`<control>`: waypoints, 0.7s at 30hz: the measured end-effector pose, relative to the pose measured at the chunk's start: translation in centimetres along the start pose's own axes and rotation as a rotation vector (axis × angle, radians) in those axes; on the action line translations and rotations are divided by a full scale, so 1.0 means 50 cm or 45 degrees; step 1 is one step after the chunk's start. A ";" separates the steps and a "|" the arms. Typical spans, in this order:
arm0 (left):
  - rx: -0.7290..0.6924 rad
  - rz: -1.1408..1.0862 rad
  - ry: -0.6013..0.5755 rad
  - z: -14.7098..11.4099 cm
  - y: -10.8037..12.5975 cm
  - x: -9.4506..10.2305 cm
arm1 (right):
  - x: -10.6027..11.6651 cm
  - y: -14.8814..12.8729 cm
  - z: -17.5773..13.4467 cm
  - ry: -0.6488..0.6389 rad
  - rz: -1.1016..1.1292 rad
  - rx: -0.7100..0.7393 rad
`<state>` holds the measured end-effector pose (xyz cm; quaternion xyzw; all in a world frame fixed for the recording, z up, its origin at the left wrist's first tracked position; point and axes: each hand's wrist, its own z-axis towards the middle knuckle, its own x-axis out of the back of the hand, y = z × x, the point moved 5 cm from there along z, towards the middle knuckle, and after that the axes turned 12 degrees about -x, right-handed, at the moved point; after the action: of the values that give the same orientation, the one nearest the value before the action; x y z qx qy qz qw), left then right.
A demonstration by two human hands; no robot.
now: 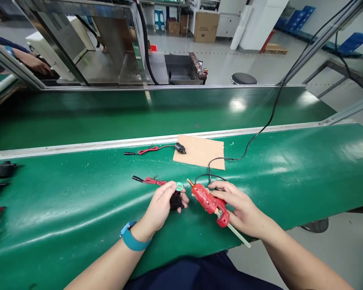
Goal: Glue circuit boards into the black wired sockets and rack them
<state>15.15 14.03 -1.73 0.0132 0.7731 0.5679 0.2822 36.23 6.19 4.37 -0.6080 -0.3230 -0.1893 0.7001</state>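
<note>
My left hand [163,203], with a blue strap on its wrist, is closed around a small black motor [176,200]. A green circuit board [179,186] shows at the motor's top, and bundled red and black wires [154,181] trail left from it to a black plug. In my right hand [238,205] is a red glue gun [207,199], its brass nozzle pointing up and left, close to the board but apart from it. A whitish glue stick [238,235] sticks out of the gun's rear. My right fingers wrap its handle, partly hidden.
A cardboard piece [202,151] lies ahead on the green bench [93,193], with a second black motor [180,148] on its left edge. More dark parts [4,169] with red wires sit far left. The gun's black cord [255,137] rises right. Another person's hand [33,62] shows upper left.
</note>
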 end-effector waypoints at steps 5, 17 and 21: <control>0.001 -0.045 -0.038 -0.003 0.002 -0.007 | -0.011 -0.001 0.002 -0.075 -0.023 0.002; 0.035 -0.077 -0.036 -0.011 -0.002 -0.014 | -0.019 -0.006 -0.003 -0.141 -0.070 -0.001; 0.023 -0.075 -0.046 -0.011 -0.001 -0.014 | -0.024 -0.005 -0.005 -0.191 -0.087 0.001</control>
<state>15.51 13.30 -1.37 0.0033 0.7731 0.5519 0.3127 35.28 5.75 3.72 -0.6089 -0.3952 -0.1667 0.6673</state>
